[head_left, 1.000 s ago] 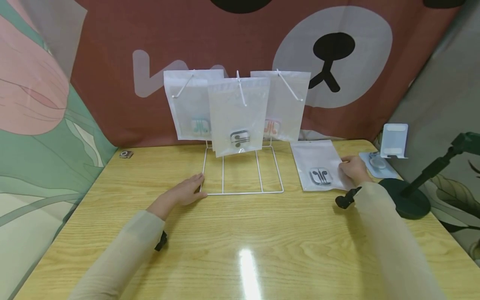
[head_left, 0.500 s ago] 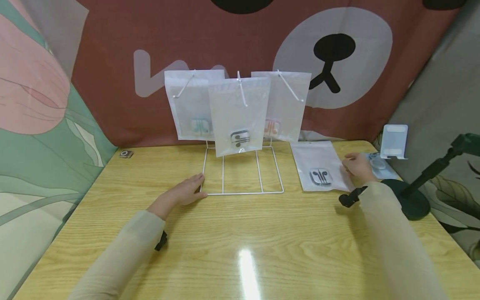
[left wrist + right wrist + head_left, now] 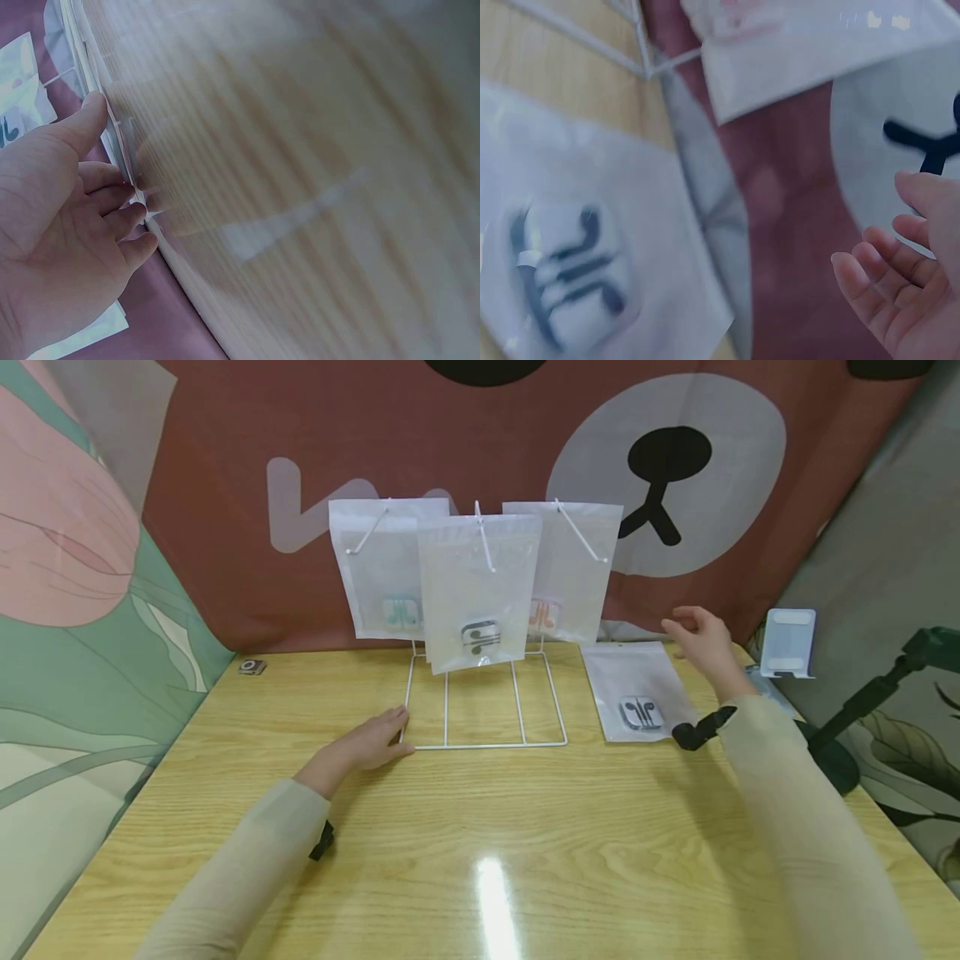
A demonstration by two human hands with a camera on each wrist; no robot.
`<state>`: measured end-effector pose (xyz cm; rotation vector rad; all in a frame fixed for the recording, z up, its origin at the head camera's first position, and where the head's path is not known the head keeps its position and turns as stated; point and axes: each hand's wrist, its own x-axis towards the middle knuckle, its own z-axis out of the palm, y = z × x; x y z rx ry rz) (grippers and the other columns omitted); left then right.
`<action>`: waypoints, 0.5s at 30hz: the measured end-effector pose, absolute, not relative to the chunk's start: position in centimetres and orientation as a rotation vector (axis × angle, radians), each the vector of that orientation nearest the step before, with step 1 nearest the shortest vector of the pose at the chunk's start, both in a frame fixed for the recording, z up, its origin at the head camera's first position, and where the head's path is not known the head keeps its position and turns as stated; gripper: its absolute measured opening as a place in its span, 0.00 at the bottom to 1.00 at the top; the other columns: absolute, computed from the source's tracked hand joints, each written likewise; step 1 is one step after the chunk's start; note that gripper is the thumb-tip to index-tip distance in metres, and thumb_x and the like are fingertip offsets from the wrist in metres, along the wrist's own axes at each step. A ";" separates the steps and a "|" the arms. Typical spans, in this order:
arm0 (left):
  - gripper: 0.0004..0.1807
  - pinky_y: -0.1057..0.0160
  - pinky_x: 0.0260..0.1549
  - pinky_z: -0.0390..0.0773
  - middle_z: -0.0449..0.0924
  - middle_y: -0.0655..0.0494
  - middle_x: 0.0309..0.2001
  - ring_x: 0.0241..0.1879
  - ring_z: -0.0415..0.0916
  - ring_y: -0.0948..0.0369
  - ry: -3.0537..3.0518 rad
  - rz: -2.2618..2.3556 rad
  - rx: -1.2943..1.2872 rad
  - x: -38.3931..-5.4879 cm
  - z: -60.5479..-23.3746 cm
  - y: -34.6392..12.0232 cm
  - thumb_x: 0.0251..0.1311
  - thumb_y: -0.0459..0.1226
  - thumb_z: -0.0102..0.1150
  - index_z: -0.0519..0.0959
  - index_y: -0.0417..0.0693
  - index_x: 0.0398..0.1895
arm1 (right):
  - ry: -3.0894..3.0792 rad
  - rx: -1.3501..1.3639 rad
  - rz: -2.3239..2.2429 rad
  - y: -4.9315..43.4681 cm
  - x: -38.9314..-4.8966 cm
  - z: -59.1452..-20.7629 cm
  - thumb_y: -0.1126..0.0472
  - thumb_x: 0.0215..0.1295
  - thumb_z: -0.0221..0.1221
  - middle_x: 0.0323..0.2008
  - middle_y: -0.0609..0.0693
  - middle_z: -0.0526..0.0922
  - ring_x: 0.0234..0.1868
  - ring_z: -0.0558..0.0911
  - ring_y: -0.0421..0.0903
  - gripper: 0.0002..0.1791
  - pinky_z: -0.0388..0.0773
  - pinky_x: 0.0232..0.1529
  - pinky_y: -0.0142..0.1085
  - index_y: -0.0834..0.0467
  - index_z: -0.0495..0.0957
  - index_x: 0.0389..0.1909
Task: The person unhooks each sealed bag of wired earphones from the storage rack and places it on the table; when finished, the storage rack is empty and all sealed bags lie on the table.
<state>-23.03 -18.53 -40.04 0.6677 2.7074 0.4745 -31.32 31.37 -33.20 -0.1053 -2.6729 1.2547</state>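
Observation:
A white wire display rack (image 3: 491, 747) stands on the table. Three white zip bags show on its hooks: the left bag (image 3: 378, 568) has green earphones, the middle bag (image 3: 476, 568) dark ones, the right bag (image 3: 577, 577) orange ones. My left hand (image 3: 363, 745) rests at the base's front left corner, thumb and fingertips touching the wire. Flat on the table right of the rack lies another zip bag (image 3: 630, 672), with cased dark earphones (image 3: 577, 270) inside. My right hand (image 3: 705, 647) is raised at this bag's far right side, fingers loosely bent, holding nothing.
At the right edge stands a dark green stand with a round base (image 3: 836, 764); a light blue phone holder (image 3: 789, 643) is beside it. A small square metallic gadget (image 3: 252, 667) lies at the back left. A brown printed cloth (image 3: 480, 435) hangs behind.
My right hand has left the right edge of the flat bag and risen up and away toward the back. The left hand, rack and bags have stayed in place.

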 end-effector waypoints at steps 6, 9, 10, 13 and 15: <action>0.38 0.48 0.64 0.44 0.41 0.33 0.69 0.68 0.39 0.43 2.705 0.472 0.668 -23.0 -39.9 -18.5 0.68 0.45 0.47 0.46 0.28 0.68 | -2.631 0.003 1.298 27.9 -32.0 -30.4 0.40 0.63 0.50 0.57 0.61 0.67 0.55 0.69 0.55 0.38 0.78 0.32 0.29 0.60 0.57 0.67; 0.37 0.47 0.63 0.44 0.41 0.33 0.69 0.67 0.39 0.42 2.707 0.479 0.673 -22.9 -39.8 -18.5 0.68 0.44 0.47 0.46 0.27 0.68 | -2.590 0.076 1.355 26.4 -32.8 -29.8 0.44 0.64 0.52 0.59 0.62 0.67 0.57 0.69 0.56 0.37 0.78 0.30 0.28 0.61 0.55 0.68; 0.37 0.47 0.63 0.44 0.41 0.33 0.69 0.67 0.39 0.42 2.706 0.482 0.672 -22.9 -39.8 -18.5 0.68 0.44 0.47 0.46 0.27 0.68 | -2.578 0.098 1.369 25.9 -33.1 -29.7 0.46 0.64 0.53 0.59 0.63 0.67 0.58 0.69 0.56 0.37 0.78 0.30 0.27 0.61 0.55 0.68; 0.37 0.47 0.63 0.45 0.41 0.32 0.68 0.67 0.39 0.42 2.705 0.483 0.675 -22.9 -39.8 -18.5 0.68 0.44 0.47 0.47 0.27 0.68 | -2.532 0.128 1.433 24.5 -33.7 -29.4 0.49 0.65 0.54 0.60 0.62 0.66 0.59 0.68 0.54 0.36 0.78 0.33 0.29 0.61 0.54 0.68; 0.37 0.46 0.63 0.45 0.41 0.32 0.68 0.67 0.39 0.41 2.704 0.485 0.674 -22.9 -39.8 -18.4 0.68 0.44 0.47 0.47 0.27 0.68 | -2.495 0.131 1.503 23.5 -34.0 -29.2 0.51 0.65 0.55 0.62 0.61 0.65 0.59 0.68 0.53 0.37 0.79 0.37 0.33 0.60 0.53 0.69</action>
